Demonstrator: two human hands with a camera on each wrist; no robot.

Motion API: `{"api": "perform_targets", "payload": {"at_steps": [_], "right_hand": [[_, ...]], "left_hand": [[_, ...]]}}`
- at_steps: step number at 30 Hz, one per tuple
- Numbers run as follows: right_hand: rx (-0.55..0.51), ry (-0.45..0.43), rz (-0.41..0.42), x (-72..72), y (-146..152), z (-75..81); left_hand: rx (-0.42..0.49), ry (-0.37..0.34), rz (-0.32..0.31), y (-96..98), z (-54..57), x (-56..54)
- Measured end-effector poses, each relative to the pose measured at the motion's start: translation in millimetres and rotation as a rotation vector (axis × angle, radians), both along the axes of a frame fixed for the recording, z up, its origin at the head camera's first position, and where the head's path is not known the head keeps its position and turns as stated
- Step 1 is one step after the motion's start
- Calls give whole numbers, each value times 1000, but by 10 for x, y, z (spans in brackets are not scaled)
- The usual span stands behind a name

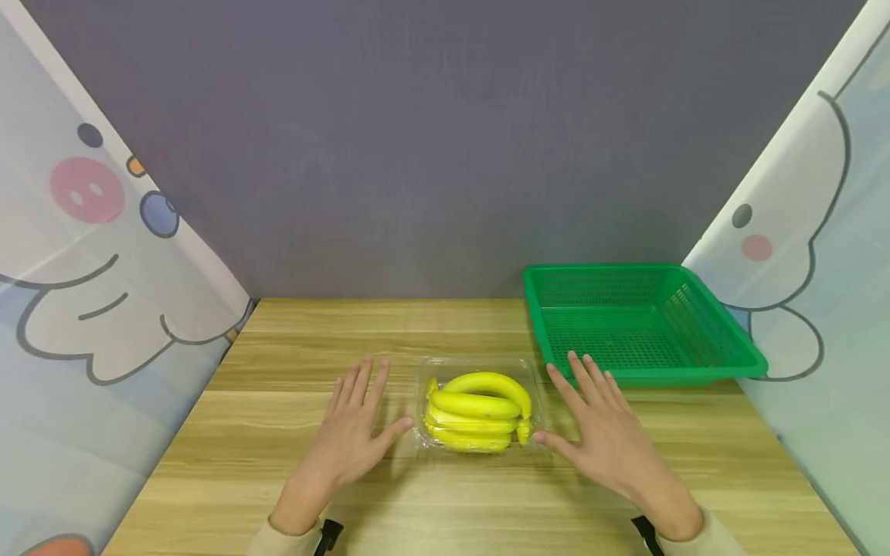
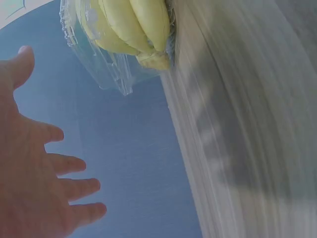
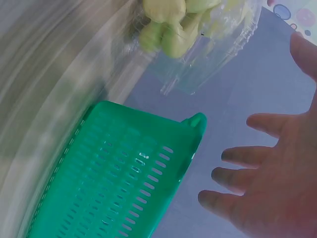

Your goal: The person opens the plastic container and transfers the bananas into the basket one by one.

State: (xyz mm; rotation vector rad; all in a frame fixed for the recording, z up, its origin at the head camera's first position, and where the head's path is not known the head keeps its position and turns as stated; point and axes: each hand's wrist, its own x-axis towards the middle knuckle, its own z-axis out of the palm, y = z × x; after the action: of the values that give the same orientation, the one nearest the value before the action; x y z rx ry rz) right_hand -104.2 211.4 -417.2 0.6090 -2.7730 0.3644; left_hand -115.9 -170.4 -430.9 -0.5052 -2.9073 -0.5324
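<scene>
Several yellow bananas lie in a clear plastic box near the middle of the wooden table. On its left side is my left hand, fingers straight and spread, the thumb pointing at the box's edge. My right hand is spread the same way on the other side, its thumb tip close to the box's right edge. Both hands hold nothing. In the left wrist view, a gap shows between the left hand and the box. The right wrist view likewise shows the right hand apart from the box.
A green plastic basket with slotted walls stands at the table's back right, just beyond the right fingertips. The wooden table meets a grey wall at the back. Cartoon-printed sheets hang on both sides.
</scene>
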Motion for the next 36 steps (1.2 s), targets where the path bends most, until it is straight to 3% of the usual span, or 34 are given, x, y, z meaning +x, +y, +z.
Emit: {"api": "perform_targets", "payload": {"at_steps": [14, 23, 29, 36], "right_hand": [[-59, 12, 53, -18, -46, -41], [-107, 74, 116, -38, -98, -49], [-134, 57, 134, -34, -132, -62], [-156, 65, 159, -41, -172, -79]], "left_hand": [[128, -114, -49, 76, -29, 23], [296, -228, -62, 143, -65, 12], [361, -312, -49, 154, -100, -4], [483, -356, -2, 218, -118, -10]]}}
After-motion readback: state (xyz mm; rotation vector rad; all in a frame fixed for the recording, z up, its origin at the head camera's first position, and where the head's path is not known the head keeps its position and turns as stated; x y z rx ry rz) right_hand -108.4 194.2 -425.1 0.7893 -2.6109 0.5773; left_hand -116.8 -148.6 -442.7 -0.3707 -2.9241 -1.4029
